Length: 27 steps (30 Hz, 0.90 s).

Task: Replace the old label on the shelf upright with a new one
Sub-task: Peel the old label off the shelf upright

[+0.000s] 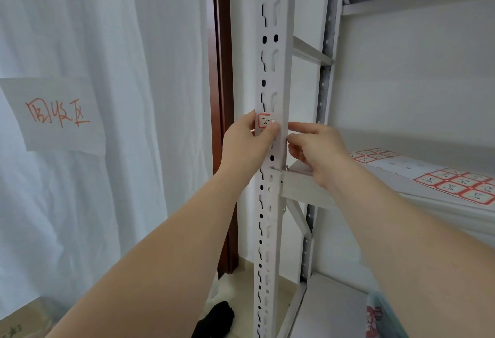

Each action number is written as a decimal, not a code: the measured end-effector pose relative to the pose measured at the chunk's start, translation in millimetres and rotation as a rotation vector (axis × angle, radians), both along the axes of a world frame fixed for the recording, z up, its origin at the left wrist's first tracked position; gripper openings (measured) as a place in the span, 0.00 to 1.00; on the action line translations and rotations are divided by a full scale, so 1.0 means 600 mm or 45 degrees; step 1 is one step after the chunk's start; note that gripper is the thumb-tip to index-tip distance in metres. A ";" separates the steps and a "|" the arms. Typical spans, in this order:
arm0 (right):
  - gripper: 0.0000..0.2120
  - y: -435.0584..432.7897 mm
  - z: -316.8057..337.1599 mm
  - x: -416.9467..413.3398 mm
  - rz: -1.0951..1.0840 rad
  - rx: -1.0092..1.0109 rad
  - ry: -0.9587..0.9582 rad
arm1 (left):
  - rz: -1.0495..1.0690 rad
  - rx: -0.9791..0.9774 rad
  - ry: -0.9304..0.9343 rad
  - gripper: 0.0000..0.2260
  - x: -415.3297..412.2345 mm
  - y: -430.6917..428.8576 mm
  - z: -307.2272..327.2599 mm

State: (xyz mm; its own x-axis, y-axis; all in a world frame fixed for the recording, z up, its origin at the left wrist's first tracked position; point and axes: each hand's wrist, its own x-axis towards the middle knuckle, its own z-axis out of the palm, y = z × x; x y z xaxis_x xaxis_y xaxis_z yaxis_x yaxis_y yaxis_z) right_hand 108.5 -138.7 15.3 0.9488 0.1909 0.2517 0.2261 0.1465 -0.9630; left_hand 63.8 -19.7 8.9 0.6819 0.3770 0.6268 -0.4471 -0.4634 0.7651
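A white perforated shelf upright (273, 51) runs top to bottom through the middle of the view. A small red-bordered label (263, 121) with handwritten marks sticks on its front face at hand height. My left hand (249, 142) wraps the upright from the left, thumb pressed on the label's right part. My right hand (313, 150) touches the upright's right edge with curled fingertips; nothing shows between them. Sheets of red-bordered labels (455, 183) lie on the shelf to the right.
A white shelf board (308, 185) joins the upright just below my hands. A white curtain carries a paper sign (57, 116) with red writing at left. A brown door frame (221, 96) stands behind the upright. A black object (217, 317) lies on the floor.
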 end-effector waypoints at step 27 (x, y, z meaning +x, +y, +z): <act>0.14 -0.008 -0.004 0.006 0.177 -0.060 -0.057 | -0.044 -0.040 0.025 0.15 0.016 0.011 -0.006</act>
State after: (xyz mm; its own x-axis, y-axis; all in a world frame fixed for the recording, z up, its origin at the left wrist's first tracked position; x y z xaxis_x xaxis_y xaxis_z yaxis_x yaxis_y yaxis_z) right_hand 112.4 -143.4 12.7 0.9004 0.3322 0.2809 0.2496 0.1344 -0.9590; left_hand 73.7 -13.3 5.3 0.7069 0.3725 0.6013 -0.4469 -0.4238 0.7878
